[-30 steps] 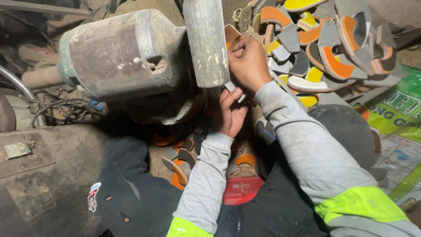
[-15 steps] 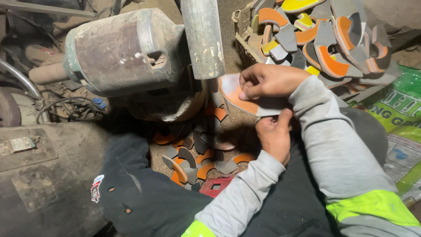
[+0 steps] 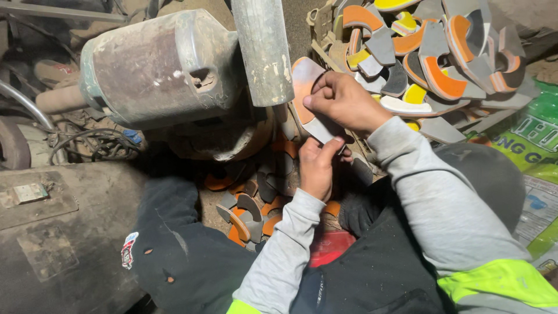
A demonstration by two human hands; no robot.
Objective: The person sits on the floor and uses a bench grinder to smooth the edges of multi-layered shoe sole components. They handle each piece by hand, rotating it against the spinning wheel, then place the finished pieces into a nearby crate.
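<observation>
Just right of the dull grey metal post (image 3: 264, 49), both hands grip one curved shoe-sole piece, orange-faced with a grey edge (image 3: 307, 96). The right hand (image 3: 343, 104) curls its fingers tight over the upper part; the left hand (image 3: 317, 168) pinches the lower end from beneath. Far right lies a heap of similar orange, grey and yellow foam cut-outs (image 3: 430, 52); left, a dusty, worn motor housing (image 3: 157, 67)

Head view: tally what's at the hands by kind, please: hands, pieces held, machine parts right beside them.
Hands: 2, the left hand and right hand, both on one piece.
Orange-and-grey sole piece held: 1.
Grey vertical post: 1.
Dusty motor housing: 1.
Total: 5.
</observation>
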